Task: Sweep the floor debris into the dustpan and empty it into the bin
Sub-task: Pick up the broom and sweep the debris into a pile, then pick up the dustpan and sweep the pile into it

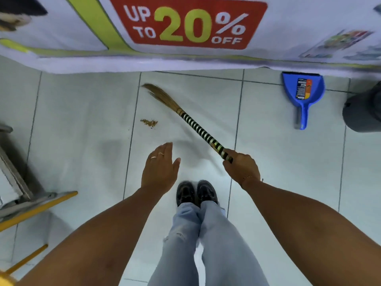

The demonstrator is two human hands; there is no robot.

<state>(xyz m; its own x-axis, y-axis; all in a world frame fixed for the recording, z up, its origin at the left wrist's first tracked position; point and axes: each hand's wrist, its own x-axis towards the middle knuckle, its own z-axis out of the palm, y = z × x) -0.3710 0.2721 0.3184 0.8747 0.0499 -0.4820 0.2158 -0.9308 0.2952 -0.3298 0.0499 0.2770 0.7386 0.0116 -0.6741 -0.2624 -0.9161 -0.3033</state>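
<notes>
My right hand [241, 167] is shut on the striped handle of a short grass broom [185, 116], whose bristles reach up and left toward the banner's lower edge. A small pile of brown debris [149, 122] lies on the pale tiled floor, just left of the broom's shaft. My left hand [159, 168] hovers flat with fingers apart, holding nothing, below the debris. A blue dustpan [303, 93] lies on the floor at the upper right, handle pointing toward me. A grey bin [365, 112] stands at the right edge, partly cut off.
A white banner [185, 27] with a red "up to 20% off" sign hangs along the top. A metal and yellow frame [31, 205] stands at the left. My feet [195, 193] are below the hands.
</notes>
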